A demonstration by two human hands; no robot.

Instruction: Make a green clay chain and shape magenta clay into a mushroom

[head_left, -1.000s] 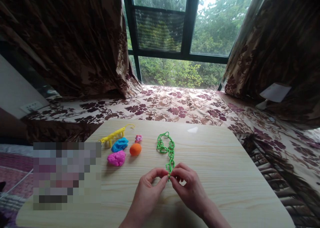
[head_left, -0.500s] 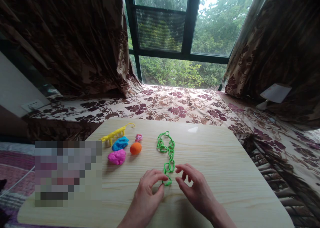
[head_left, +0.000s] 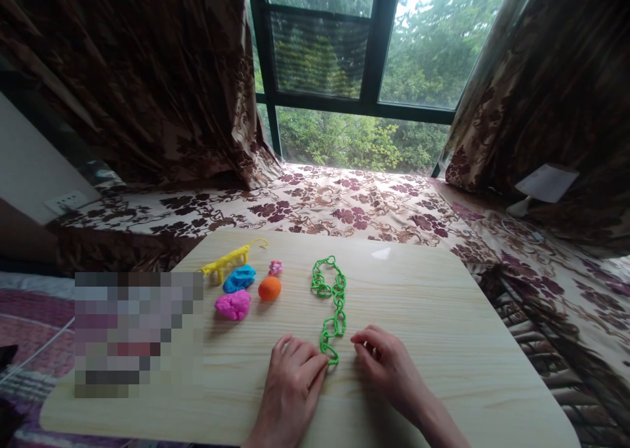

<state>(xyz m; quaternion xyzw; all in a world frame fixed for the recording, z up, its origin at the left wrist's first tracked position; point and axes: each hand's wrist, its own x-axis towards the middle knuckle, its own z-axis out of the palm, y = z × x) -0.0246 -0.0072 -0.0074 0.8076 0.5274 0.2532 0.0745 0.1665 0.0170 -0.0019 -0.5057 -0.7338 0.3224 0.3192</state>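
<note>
A chain of green clay links [head_left: 339,297] lies on the table, curving into a loop at its far end. My left hand [head_left: 294,376] is closed at the near end, thumb and index fingertip pinching the left side of the last link. My right hand [head_left: 384,356] rests a little to the right of that link, apart from it. Its fingers are loosely curled, with a small gap between thumb and index and nothing visible in them.
Left of the chain are an orange ball [head_left: 270,288], a small pink beaded piece [head_left: 275,267], a magenta lump [head_left: 233,305], a blue lump [head_left: 239,279] and a yellow clay piece with short legs [head_left: 227,260]. A pixelated patch covers the table's left part. A lamp [head_left: 548,182] stands far right.
My left hand has turned more palm-down, its fingers drawn together at the last link. The right hand has shifted slightly right, its thumb and index nearer each other. The near links have shifted slightly.
</note>
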